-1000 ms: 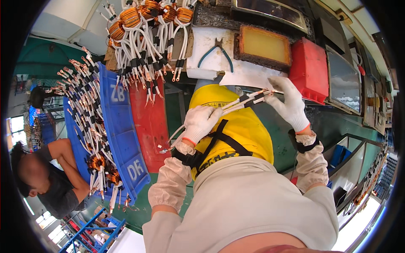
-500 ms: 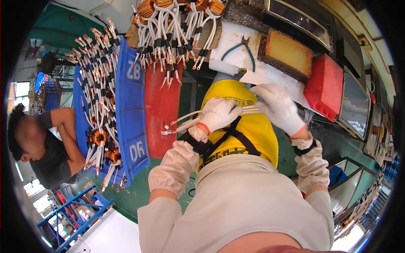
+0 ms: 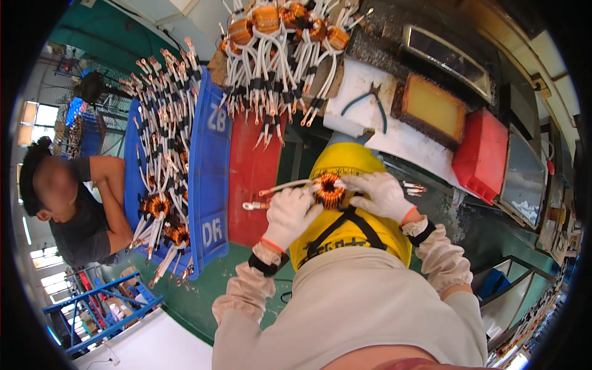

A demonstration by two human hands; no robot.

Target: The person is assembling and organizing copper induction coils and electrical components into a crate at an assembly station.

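Sleeves: two, pale crinkly fabric, each with a black band at the wrist.
Left hand: white knit glove, orange-red cuff, fingers closed loosely on a lead just left of the coil, thumb out to the side.
Right hand: same kind of glove, fingers folded over the leads right by the coil; several copper-tipped ends poke out past it.
Coil: one in work, a fat copper-wire ring, ridged all round (basically a shiny doughnut), sitting between both hands in front of the apron. Two ends stick out left, one with a silvery flat lug.
Apron: one, smooth bright yellow, two black straps crossing on it.
Red board: one, flat, scuffed, left of the hands.
Blue bin: one, ribbed plastic, crammed with white leads in black wrap; I count two copper rings clearly, too tangled for a full tally.
Pliers: one pair, teal handles spread, lying on a stained white sheet.
Bench coils: at least five, leads drooping over the edge.
Yellow block: one, waxy-looking slab in a crusty dark frame.
Red bin: one, boxy plastic, beside the block.
Person: one, dark top, arms folded, beyond the blue bin.
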